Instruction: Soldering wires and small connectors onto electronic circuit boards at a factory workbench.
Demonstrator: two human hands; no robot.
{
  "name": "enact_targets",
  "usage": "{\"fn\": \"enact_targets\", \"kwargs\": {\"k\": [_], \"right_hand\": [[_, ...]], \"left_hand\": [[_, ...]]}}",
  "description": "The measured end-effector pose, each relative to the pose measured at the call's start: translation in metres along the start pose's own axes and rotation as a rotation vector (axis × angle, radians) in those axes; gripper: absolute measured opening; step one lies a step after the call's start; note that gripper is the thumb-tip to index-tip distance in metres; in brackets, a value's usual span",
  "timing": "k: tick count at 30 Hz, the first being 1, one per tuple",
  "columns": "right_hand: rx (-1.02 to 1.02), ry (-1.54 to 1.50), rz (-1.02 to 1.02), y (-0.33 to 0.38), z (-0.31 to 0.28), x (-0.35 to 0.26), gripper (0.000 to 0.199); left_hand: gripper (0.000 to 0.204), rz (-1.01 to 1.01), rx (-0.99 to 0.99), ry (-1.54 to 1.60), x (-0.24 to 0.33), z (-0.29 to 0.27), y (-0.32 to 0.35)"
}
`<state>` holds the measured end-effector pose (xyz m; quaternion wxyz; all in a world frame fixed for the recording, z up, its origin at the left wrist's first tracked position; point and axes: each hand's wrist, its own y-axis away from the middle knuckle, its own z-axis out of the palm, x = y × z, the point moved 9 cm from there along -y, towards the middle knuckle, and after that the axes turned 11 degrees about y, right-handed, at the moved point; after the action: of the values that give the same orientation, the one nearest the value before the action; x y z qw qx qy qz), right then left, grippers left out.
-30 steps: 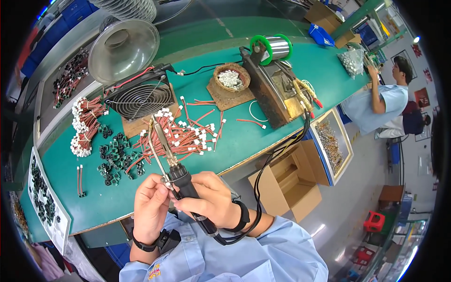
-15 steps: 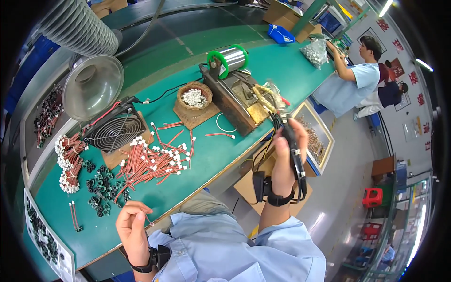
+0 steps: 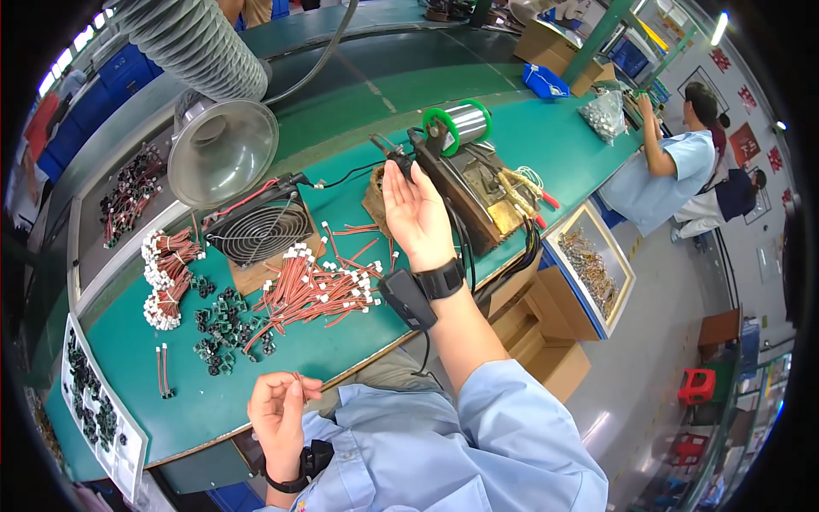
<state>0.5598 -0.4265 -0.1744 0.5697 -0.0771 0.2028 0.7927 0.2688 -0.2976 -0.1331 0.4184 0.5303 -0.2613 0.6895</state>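
Note:
Near the front edge of the bench, my left hand (image 3: 280,408) is closed with thumb and fingers pinched on a thin red wire (image 3: 297,375), of which only a short bit shows. My right hand (image 3: 415,213) reaches over the bench, palm turned up, its fingers around the black handle of a soldering iron (image 3: 394,154). The iron's tip end points away to the far left. Behind this hand a brown bowl (image 3: 374,194) is mostly hidden. Left of it lies a loose pile of red wires with white connectors (image 3: 316,290), beside small black-and-green parts (image 3: 223,328).
A solder spool (image 3: 467,124) stands by a metal tool stand (image 3: 482,200). A fan (image 3: 260,232) and a clear extraction hood (image 3: 223,154) are at the left. Bundled wires (image 3: 166,277) lie beside a white tray (image 3: 128,465). A co-worker (image 3: 661,175) works at far right.
My right hand has swung left from beside the tool stand to over the bowl, carrying the soldering iron and turning palm up. My left hand keeps its pinch. The view has shifted.

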Motion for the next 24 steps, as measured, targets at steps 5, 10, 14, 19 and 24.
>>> {"fn": "enact_targets", "kwargs": {"k": [5, 10, 14, 19, 24], "right_hand": [[0.121, -0.215, 0.208, 0.014, 0.004, 0.010, 0.047], [-0.393, 0.140, 0.274, 0.074, 0.046, 0.009, 0.059], [-0.401, 1.048, -0.498, 0.154, 0.072, -0.121, 0.040], [0.369, 2.120, -1.023, 0.077, -0.018, -0.261, 0.039], [-0.022, 2.521, -0.998, -0.010, -0.094, -0.264, 0.038]], "left_hand": [[0.004, -0.021, 0.004, 0.000, -0.006, 0.005, -0.002], [0.006, 0.037, -0.005, -0.015, -0.001, 0.010, -0.008], [0.006, 0.036, -0.020, -0.004, 0.003, 0.007, -0.015], [0.014, -0.104, -0.168, 0.166, 0.001, 0.032, -0.025], [0.020, -0.210, -0.186, 0.260, 0.000, 0.037, -0.030]]}}
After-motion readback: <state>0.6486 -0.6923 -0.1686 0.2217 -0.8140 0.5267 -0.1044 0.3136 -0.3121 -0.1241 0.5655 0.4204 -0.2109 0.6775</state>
